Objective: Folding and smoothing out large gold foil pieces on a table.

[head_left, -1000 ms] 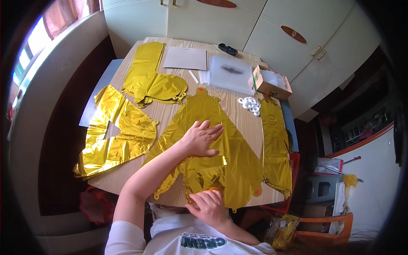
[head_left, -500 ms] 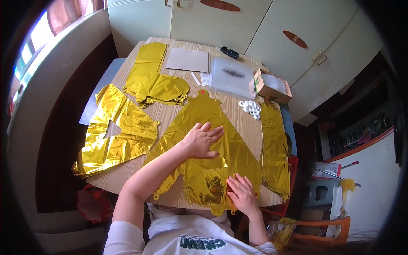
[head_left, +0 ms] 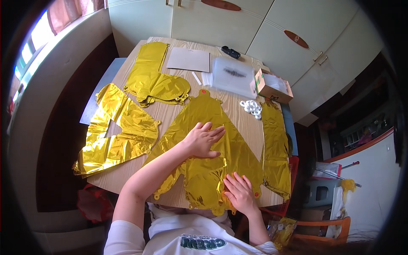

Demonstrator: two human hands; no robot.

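The large gold foil balloon [head_left: 212,157] lies flat on the wooden table [head_left: 170,114], its near end overhanging the table's front edge. The left hand [head_left: 204,140] rests palm-down on the balloon's middle, fingers spread flat, gripping nothing. The right hand [head_left: 240,193] presses flat on the balloon's lower right section near the table edge, fingers extended, gripping nothing. Further gold foil pieces [head_left: 123,131] lie to the left. A cardboard box [head_left: 274,85] and white rings [head_left: 251,107] sit beyond the balloon.
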